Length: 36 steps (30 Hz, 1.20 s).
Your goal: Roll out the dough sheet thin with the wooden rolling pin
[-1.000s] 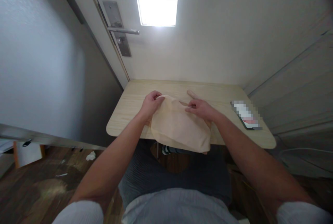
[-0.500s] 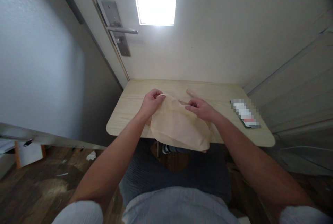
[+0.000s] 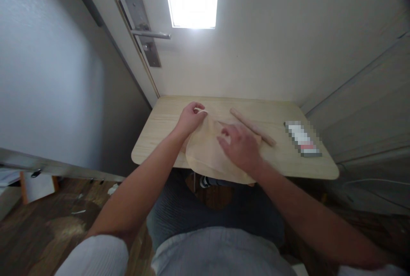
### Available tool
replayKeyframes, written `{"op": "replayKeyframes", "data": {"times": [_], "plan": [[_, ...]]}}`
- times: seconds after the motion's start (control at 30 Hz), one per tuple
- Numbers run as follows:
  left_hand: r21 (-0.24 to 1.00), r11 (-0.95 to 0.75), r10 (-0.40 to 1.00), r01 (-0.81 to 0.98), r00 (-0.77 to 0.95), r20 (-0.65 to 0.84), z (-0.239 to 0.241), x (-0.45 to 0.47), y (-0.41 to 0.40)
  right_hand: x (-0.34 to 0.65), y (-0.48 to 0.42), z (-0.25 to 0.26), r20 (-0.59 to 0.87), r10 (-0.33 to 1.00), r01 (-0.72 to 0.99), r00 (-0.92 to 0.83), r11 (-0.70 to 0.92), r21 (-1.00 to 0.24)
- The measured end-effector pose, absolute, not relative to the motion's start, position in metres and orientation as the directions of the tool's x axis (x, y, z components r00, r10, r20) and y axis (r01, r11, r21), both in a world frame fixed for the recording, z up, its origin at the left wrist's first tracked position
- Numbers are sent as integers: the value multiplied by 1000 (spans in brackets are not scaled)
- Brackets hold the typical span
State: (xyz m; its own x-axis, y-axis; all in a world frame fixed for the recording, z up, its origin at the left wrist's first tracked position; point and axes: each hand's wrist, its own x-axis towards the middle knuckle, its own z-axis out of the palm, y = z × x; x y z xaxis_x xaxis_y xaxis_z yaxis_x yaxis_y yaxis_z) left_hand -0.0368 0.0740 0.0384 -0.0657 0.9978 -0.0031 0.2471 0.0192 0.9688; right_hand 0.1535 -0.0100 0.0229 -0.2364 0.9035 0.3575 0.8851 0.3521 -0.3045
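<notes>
Cloth (image 3: 205, 154) lies on the table (image 3: 160, 139), drooping over its near edge. The left hand (image 3: 191, 118) pinches the cloth's far left edge; the right hand (image 3: 240, 145), blurred, curves loosely over it, thumb and fingers apart, gripping nothing visible. Beyond lies a stick (image 3: 253, 126). The cloth looks light, soft, limp; best pinched along its far edge.

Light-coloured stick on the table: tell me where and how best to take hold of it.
Grip the stick at its middle, probably from above with the right hand, closing across its width. It lies diagonally on the table, long and slim, with its upper side exposed beside the beige sheet.
</notes>
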Motion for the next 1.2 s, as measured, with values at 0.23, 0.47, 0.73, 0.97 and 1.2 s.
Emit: {"op": "replayKeyframes", "data": {"times": [0.23, 0.47, 0.73, 0.97, 1.2], "plan": [[960, 199, 976, 195, -128, -176, 25, -43, 96, 111, -96, -40, 369, 707, 735, -604, 673, -86], [981, 155, 977, 114, -168, -135, 8, -49, 89, 129, -70, -47, 473, 648, 675, -596, 724, -143], [990, 143, 982, -10, -127, -143, 11, -59, 68, 134, -70, -14, 346, 890, 604, -297, 456, -653], [993, 116, 981, 4, -156, -114, 9, -61, 69, 148, -47, 5, 157, 987, 440, -35, 156, -884], [993, 115, 978, -24, -173, -118, 9, -59, 69, 154, -28, 16, 158, 986, 311, 52, 134, -941]]}}
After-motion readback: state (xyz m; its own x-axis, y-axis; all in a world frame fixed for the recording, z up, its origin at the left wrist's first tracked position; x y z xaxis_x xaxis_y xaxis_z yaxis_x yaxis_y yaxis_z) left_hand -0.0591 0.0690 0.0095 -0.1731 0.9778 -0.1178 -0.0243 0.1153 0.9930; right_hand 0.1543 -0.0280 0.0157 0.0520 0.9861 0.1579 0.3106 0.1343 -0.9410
